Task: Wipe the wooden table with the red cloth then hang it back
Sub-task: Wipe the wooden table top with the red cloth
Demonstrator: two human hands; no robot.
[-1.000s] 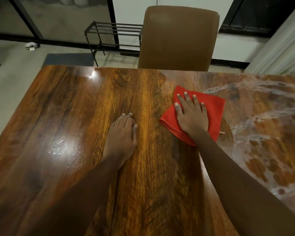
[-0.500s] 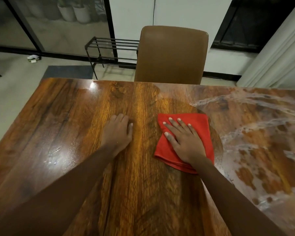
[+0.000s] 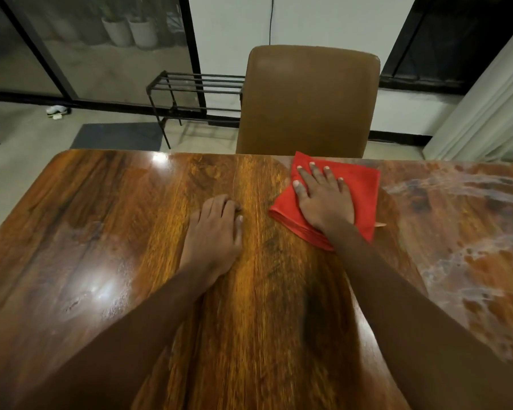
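Head view showed the right hand (image 3: 323, 199) pressed flat, fingers spread, on the folded red cloth (image 3: 357, 187) at the upper centre of the glossy wooden surface (image 3: 101, 232); the left hand (image 3: 214, 232) rested open beside it.

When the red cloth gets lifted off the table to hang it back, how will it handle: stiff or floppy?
Probably floppy: the red cloth lies flat in folded layers under the right hand, so it will likely unfold and drape when lifted. It looks thin, so likely light. On the glossy wooden table it should slide easily; pinching an edge seems safer.
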